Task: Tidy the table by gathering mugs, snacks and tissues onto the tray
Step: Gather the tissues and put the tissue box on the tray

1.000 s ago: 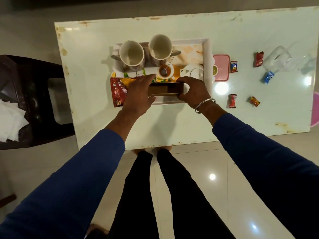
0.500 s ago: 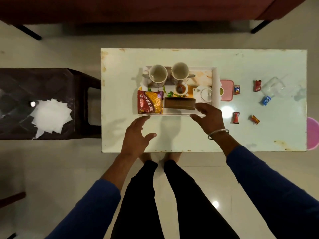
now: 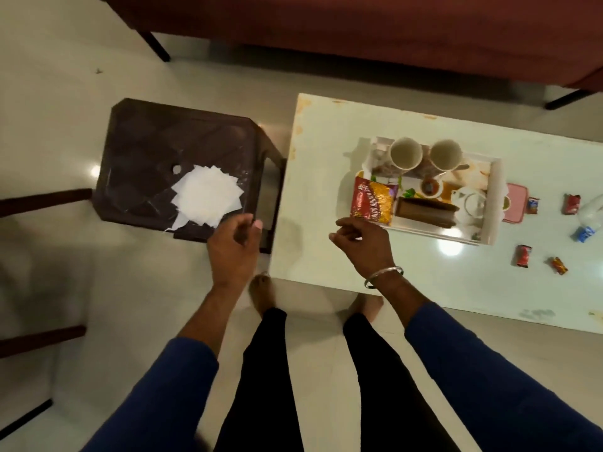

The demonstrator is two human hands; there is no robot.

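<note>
The white tray (image 3: 492, 203) on the white table (image 3: 326, 249) holds two mugs (image 3: 405, 154), a red and yellow snack packet (image 3: 372, 201), a brown box (image 3: 424, 213) and a small teapot (image 3: 470, 203). A pile of white tissues (image 3: 207, 195) lies on a dark brown stool (image 3: 146, 151) left of the table. My left hand (image 3: 233, 249) hovers just at the near edge of the tissue pile, fingers loosely curled and empty. Over the table's left end, near the snack packet, my right hand (image 3: 362, 246) hangs relaxed and empty.
Several small wrapped candies (image 3: 523, 255) lie loose on the table right of the tray, beside a pink lidded container (image 3: 515, 207) and a clear plastic item (image 3: 590, 212). A dark red sofa (image 3: 359, 34) runs along the far side. My legs and bare feet stand between stool and table.
Both hands left the brown box on the tray and drew back. My view and both hands swung left; the left hand now reaches the tissue pile on the stool.
</note>
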